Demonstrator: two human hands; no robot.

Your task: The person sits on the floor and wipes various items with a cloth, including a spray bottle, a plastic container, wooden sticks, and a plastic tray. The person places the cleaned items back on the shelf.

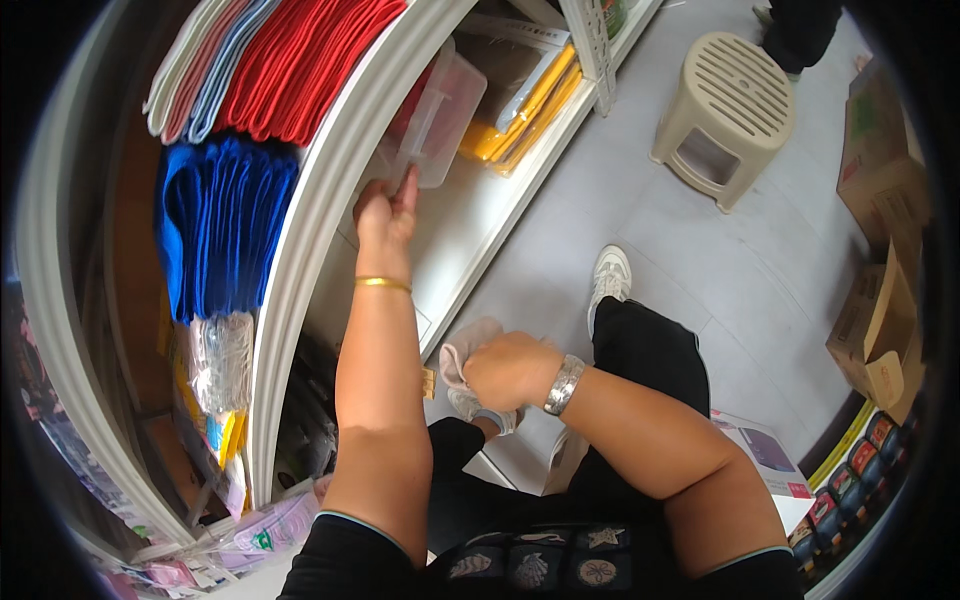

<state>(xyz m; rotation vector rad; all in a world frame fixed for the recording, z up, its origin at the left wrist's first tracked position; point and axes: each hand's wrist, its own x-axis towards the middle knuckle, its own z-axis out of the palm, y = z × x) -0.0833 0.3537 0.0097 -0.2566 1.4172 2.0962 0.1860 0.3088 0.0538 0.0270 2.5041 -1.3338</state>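
My left hand [386, 217] reaches over the lower white shelf [442, 232] and grips the near end of a translucent plastic box [442, 127]. Something red shows inside this box, and the shelf upright hides part of it. My left fingertips are partly hidden against the box. In front of my body, my right hand [514, 367] is closed around a crumpled pale pinkish cloth [461, 352], held close to the shelf's front edge. Behind the box lie yellow packages [525, 112] in clear plastic wrap.
Folded red cloths [307, 67] and blue cloths [225, 225] fill the upper shelf at left. A beige plastic stool [731, 105] stands on the grey floor, with another person's leg [802, 34] behind it. Cardboard boxes [874, 330] and several dark bottles [847, 480] line the right side.
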